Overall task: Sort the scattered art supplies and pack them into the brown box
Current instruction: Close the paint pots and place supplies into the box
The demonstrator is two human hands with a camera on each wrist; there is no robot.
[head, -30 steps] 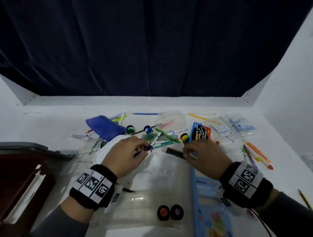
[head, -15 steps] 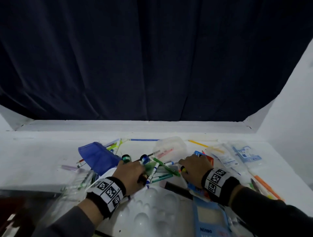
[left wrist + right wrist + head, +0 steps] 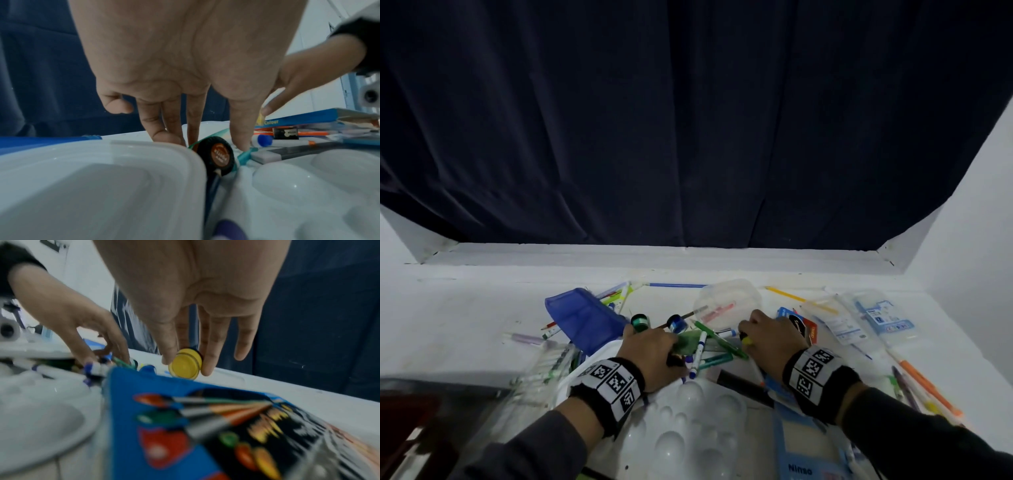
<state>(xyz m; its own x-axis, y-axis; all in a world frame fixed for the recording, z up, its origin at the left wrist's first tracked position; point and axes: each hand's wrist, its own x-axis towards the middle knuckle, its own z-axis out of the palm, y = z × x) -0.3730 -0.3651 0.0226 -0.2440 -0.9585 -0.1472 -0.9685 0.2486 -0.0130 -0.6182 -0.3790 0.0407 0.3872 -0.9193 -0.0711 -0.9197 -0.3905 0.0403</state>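
Both hands down in marker pile on counter (image 3: 465,308): left hand (image 3: 650,346) beside blue pouch (image 3: 582,317), right hand (image 3: 774,334) by clear container (image 3: 727,296); white palette (image 3: 688,421) nearest.

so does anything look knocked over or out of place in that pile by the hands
Yes. A small pot with an orange-brown lid lies tipped on its side, wedged between the clear plastic container and the white palette, below the left hand. Markers lie crisscrossed nearby. No spill shows.
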